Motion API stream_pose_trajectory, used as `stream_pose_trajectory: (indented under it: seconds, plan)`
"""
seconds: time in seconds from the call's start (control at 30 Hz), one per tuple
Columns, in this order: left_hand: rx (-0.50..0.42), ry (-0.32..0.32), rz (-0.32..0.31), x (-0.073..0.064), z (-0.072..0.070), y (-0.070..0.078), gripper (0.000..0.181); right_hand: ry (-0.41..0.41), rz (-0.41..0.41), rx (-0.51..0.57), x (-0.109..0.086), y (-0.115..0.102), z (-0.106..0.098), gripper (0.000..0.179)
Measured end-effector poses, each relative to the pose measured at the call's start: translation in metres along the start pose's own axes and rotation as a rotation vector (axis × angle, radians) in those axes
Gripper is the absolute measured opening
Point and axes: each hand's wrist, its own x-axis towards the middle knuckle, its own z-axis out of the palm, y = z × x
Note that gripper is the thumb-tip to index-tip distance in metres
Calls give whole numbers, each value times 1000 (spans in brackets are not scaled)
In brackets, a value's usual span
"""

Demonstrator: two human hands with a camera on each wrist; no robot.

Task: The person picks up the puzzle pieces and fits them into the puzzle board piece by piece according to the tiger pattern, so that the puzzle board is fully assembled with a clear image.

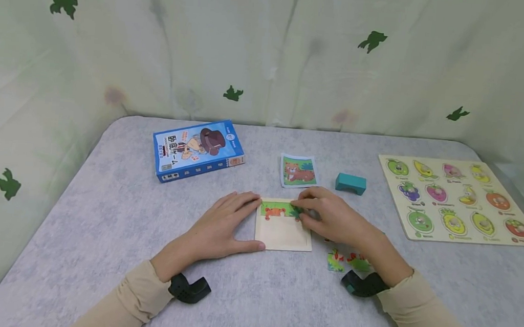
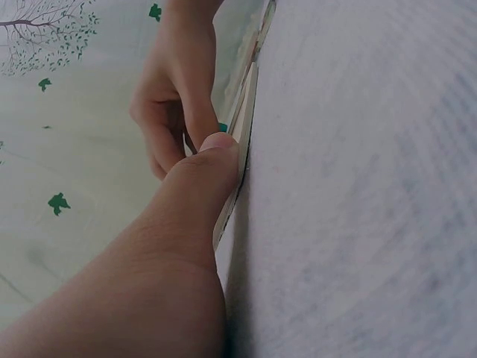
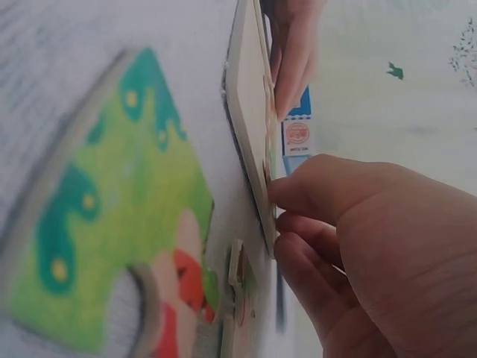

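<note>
creased beige sleeves (image 1: 430,315) end beside curved black wrist devices (image 1: 189,290).

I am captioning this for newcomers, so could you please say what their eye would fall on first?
Probably the bright blue rectangular box at the back left, then the cream board of colourful fruits on the right. In the middle, the left hand and right hand flank a square, pale wooden tray with green and orange puzzle pieces across its top.

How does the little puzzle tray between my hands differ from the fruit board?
The puzzle tray is smaller than the fruit board. The tray shows pieces only along its far side, while the board shows three rows of fruit pictures. The left hand touches the tray; no hand touches the board. Both are pale.
</note>
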Motion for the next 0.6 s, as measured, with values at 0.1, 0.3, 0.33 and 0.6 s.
stream_pose_trajectory:
  seconds: [0.1, 0.3, 0.33, 0.6]
  plan:
    - [-1, -7, -6, 0, 0, 0, 97, -17, -9, 6, 0, 1, -2, 34]
    - [-6, -19, -16, 0, 1, -1, 97, -38, 8, 16, -2, 5, -6, 34]
    - [-7, -18, -16, 0, 1, -1, 97, -38, 7, 20, -3, 5, -7, 33]
    - [-9, -13, -16, 0, 1, -1, 97, -25, -9, 34, -9, 9, -17, 28]
